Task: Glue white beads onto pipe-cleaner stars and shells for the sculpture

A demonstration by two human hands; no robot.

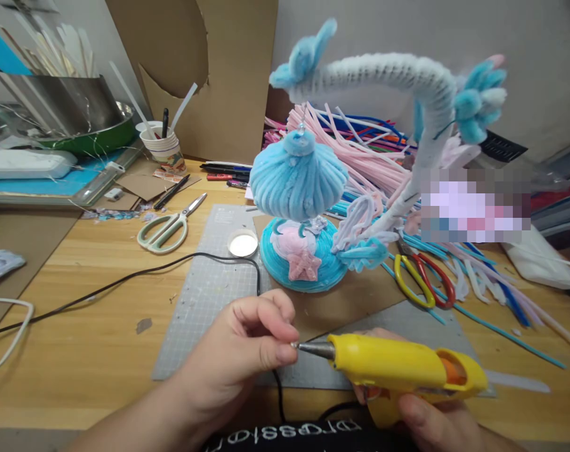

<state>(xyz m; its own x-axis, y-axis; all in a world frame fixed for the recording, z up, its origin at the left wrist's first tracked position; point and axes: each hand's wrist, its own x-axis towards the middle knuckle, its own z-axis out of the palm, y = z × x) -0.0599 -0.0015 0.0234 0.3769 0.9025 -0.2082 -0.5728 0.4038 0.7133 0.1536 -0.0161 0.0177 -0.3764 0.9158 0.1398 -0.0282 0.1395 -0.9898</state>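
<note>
My right hand [426, 417] grips a yellow hot glue gun [388, 364], its metal nozzle pointing left and a clear glue stick [520, 380] jutting from its rear. At the nozzle tip, my left hand [252, 345] pinches a tiny shiny bead [294, 345], mostly hidden by thumb and forefinger. Just beyond both hands stands a pipe-cleaner lamp: a blue shell-shaped shade [299, 179] hangs from a white wrapped arch [383, 69]. Its round blue base [270, 254] bears a pink starfish [304, 266].
Green-handled scissors [165, 233] and a small round white lid [242, 243] lie left of the lamp. Red-and-yellow scissors [421, 279] rest at right among loose pipe cleaners [360, 147]. A black cord [125, 284] crosses the table and grey cutting mat [191, 326]. Paper cups [165, 150] stand behind.
</note>
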